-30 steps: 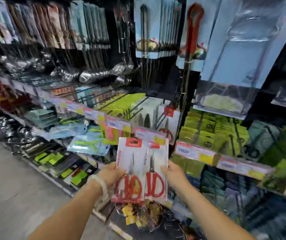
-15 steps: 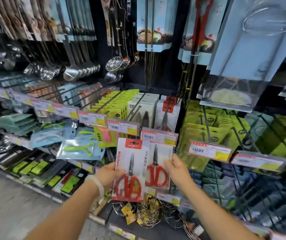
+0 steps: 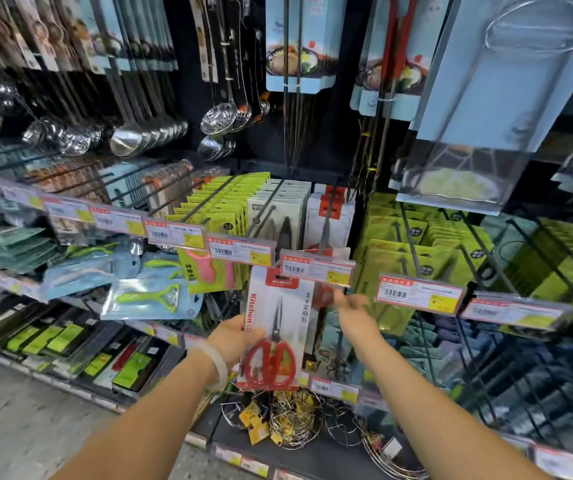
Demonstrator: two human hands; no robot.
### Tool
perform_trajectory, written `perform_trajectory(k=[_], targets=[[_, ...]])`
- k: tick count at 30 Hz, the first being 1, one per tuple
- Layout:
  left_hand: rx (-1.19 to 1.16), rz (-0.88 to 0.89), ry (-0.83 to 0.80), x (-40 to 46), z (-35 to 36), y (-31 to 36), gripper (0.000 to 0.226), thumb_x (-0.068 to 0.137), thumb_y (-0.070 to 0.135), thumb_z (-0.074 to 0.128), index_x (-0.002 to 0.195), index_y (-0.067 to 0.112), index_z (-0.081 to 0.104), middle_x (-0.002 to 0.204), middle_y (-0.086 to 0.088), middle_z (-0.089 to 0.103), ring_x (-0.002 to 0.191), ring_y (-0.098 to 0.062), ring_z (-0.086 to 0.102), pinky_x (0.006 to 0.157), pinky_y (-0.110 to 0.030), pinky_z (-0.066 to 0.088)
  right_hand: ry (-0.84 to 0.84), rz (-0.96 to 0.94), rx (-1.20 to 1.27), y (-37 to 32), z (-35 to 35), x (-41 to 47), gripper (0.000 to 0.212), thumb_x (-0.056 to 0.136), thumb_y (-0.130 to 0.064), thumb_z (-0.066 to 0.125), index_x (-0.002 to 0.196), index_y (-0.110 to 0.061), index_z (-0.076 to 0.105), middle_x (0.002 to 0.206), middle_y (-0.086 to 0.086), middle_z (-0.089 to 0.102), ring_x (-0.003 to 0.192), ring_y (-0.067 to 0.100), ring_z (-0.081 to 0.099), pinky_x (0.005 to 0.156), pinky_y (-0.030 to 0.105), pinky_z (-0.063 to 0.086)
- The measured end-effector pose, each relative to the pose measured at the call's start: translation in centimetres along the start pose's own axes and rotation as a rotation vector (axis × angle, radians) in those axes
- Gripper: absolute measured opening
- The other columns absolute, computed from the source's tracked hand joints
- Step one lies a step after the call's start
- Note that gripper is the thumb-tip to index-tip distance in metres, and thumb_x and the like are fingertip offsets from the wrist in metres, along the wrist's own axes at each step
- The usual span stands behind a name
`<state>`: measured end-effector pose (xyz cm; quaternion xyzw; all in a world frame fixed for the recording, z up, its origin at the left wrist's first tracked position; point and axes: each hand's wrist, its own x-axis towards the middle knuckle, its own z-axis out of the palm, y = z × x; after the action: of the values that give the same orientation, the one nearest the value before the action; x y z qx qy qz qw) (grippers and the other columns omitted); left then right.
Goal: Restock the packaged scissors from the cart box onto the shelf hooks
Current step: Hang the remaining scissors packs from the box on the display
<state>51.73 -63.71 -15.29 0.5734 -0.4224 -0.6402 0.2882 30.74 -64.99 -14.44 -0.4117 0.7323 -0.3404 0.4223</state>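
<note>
left hand [image 3: 234, 336] grips a scissors pack [image 3: 273, 327] by its left edge, thumb over the front, pack upright and held just below the row of price tags; red handles at the bottom, blades pointing up, red header card at top with "kitchen" printed down the side. right hand [image 3: 354, 315] is up beside the pack's top right corner, under the price tag [image 3: 316, 270] of the scissors hook [image 3: 330, 216]; fingers blurred, something red just in front of them, cannot tell if it's pinching a second pack or loose. more scissors packs [image 3: 328, 216] already hang on that hook behind the tag, between grey-carded packs [image 3: 279, 216] on the left and green packs [image 3: 402, 244] on the right. white bangle [image 3: 214, 362] on the left wrist. ladles [image 3: 132, 140] and skimmers hang on the upper row, green peelers [image 3: 150, 297] in blue packs lower left, wire racks [image 3: 292, 420] on the bottom shelf under the hands
</note>
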Motion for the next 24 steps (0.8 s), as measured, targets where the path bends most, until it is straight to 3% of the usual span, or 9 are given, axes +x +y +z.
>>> perform_trajectory(k=[2, 4, 5, 7, 9, 11, 14, 19, 24], targets=[[0.024, 0.027, -0.001, 0.2, 0.6, -0.2, 0.031, 0.093, 0.006, 0.054, 0.124, 0.006, 0.057, 0.118, -0.017, 0.066, 0.109, -0.034, 0.062, 0.100, -0.049, 0.046, -0.164, -0.085, 0.041, 0.6, 0.1, -1.5, 0.040, 0.091, -0.053, 0.044, 0.117, -0.024, 0.052, 0.118, -0.003, 0.059, 0.109, 0.019, 0.057, 0.096, 0.034, 0.045], [0.028, 0.041, -0.015, 0.4, 1.2, -0.4, 0.033, 0.091, 0.005, 0.057, 0.123, 0.007, 0.058, 0.117, -0.017, 0.067, 0.107, -0.033, 0.064, 0.098, -0.049, 0.048, -0.339, -0.169, -0.038, 1.3, 0.7, -2.9, 0.017, 0.090, -0.044, 0.053, 0.101, -0.031, 0.056, 0.106, -0.011, 0.063, 0.097, 0.010, 0.062, 0.088, 0.031, 0.052], [0.019, 0.042, -0.022, 0.4, 1.6, -0.4, 0.033, 0.090, 0.004, 0.058, 0.123, 0.008, 0.059, 0.116, -0.017, 0.067, 0.106, -0.033, 0.064, 0.097, -0.048, 0.049, -0.347, -0.226, -0.069, 1.6, 1.0, -3.2, 0.008, 0.091, -0.034, 0.056, 0.098, -0.032, 0.058, 0.103, -0.010, 0.065, 0.094, 0.009, 0.063, 0.083, 0.028, 0.054], [0.016, 0.052, -0.013, 0.6, 2.3, -0.4, 0.031, 0.089, 0.007, 0.060, 0.120, 0.009, 0.060, 0.113, -0.015, 0.069, 0.104, -0.031, 0.066, 0.096, -0.048, 0.050, -0.268, -0.296, -0.040, 1.9, 1.1, -3.4, 0.011, 0.092, -0.018, 0.056, 0.093, -0.028, 0.057, 0.095, -0.008, 0.066, 0.083, 0.006, 0.064, 0.070, 0.018, 0.054], [0.010, 0.082, 0.015, 1.0, 2.8, -0.2, 0.027, 0.088, 0.010, 0.063, 0.115, 0.012, 0.061, 0.109, -0.014, 0.070, 0.100, -0.030, 0.067, 0.094, -0.048, 0.051, -0.213, -0.322, -0.012, 1.6, 0.6, -3.5, 0.010, 0.092, -0.014, 0.055, 0.090, -0.024, 0.056, 0.087, -0.007, 0.064, 0.070, -0.002, 0.060, 0.056, 0.009, 0.047], [-0.022, 0.109, 0.028, 1.3, 3.3, 0.5, 0.022, 0.087, 0.013, 0.063, 0.108, 0.014, 0.057, 0.103, -0.013, 0.071, 0.094, -0.030, 0.069, 0.089, -0.047, 0.054, -0.181, -0.336, 0.009, 1.3, 0.0, -3.3, 0.012, 0.092, -0.014, 0.055, 0.089, -0.026, 0.056, 0.089, -0.007, 0.064, 0.075, 0.002, 0.060, 0.060, 0.011, 0.046], [-0.038, 0.171, 0.051, 1.9, 4.0, 1.5, 0.014, 0.088, 0.017, 0.063, 0.099, 0.014, 0.056, 0.097, -0.012, 0.071, 0.091, -0.030, 0.069, 0.087, -0.046, 0.055, -0.128, -0.346, 0.061, 0.5, -0.8, -2.9, 0.021, 0.092, -0.013, 0.055, 0.094, -0.034, 0.053, 0.099, -0.009, 0.062, 0.091, 0.007, 0.058, 0.080, 0.019, 0.046], [-0.115, 0.190, 0.073, 2.2, 4.2, 2.0, 0.014, 0.086, 0.016, 0.066, 0.078, 0.011, 0.056, 0.080, -0.012, 0.065, 0.081, -0.030, 0.064, 0.088, -0.049, 0.053, -0.108, -0.300, 0.027, 0.1, -1.2, -2.2, 0.015, 0.092, -0.020, 0.054, 0.103, -0.029, 0.051, 0.106, -0.005, 0.060, 0.100, 0.012, 0.054, 0.087, 0.025, 0.040], [-0.166, 0.122, 0.058, 2.3, 3.7, 1.2, 0.028, 0.084, 0.016, 0.067, 0.061, 0.013, 0.051, 0.061, -0.006, 0.056, 0.054, -0.019, 0.054, 0.060, -0.033, 0.049, -0.142, -0.310, 0.021, 0.7, -0.7, -2.5, 0.022, 0.094, -0.015, 0.050, 0.114, -0.023, 0.054, 0.110, -0.006, 0.058, 0.104, 0.012, 0.053, 0.088, 0.024, 0.040]])
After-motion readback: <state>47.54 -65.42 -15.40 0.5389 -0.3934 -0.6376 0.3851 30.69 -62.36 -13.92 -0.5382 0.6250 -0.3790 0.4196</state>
